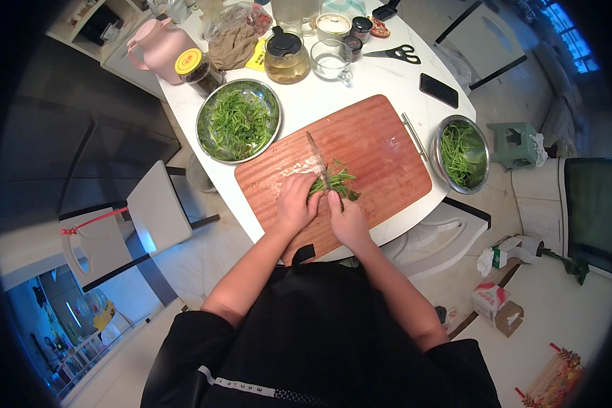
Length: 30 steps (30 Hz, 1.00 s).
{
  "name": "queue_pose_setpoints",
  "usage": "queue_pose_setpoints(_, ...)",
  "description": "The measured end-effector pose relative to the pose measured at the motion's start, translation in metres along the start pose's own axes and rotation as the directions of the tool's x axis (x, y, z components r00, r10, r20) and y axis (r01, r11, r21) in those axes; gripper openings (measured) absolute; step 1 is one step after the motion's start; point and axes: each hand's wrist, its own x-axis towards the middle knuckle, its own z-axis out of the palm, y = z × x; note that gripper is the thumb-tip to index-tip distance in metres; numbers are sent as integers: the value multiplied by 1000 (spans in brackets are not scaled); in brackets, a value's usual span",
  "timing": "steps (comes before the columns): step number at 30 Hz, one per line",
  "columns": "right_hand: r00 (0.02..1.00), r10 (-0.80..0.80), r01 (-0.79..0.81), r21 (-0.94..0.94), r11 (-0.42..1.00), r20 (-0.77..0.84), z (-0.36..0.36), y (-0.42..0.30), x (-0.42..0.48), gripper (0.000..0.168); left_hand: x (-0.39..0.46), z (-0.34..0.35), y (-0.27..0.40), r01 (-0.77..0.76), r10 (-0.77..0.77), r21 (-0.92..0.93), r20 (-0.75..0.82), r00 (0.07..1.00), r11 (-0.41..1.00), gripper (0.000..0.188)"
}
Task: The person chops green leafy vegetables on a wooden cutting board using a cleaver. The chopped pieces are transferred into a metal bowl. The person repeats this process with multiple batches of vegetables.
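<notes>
On the wooden cutting board [382,148] lies a small bunch of green vegetable stems [340,179]. My left hand [297,201] presses the bunch down from the left, fingers bent over it. Held by its handle in my right hand [349,222], a kitchen knife [316,155] points away from me, its blade across the stems. Cut green pieces fill a steel bowl [202,137] touching or close to the board's upper left corner. A second steel bowl [486,166], with longer green stems, stands at the table's right edge.
Behind the board on the white table [306,99] are a glass teapot [287,64], a glass cup [331,61], scissors [400,53], a phone [438,91], a lidded jar [204,76] and a pink jug [166,48]. Chairs stand left and right; a green stool [512,145] is at right.
</notes>
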Motion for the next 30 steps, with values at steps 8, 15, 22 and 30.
queue_pose_setpoints(8, 992, 84, -86, 23, 996, 94, -33, -17, -41, 48, -2, -32, 8, 78, -88, 82, 130, 988, 994, 53)
queue_pose_setpoints(15, 986, 54, -49, -34, 998, 157, -24, -11, -56, 45, -15, -19, 0, 13, -18, 130, 41, 999, 991, 42)
queue_pose_setpoints(22, 994, 2, 3, -53, 999, 107, -10, -3, -54, 46, -19, -9, -7, 55, -54, 25, -41, 998, 998, 20)
queue_pose_setpoints(30, 982, 137, -133, -38, 990, 128, 3, -3, -42, 49, -21, -1, -13, 122, -136, -120, -118, 984, 985, 16)
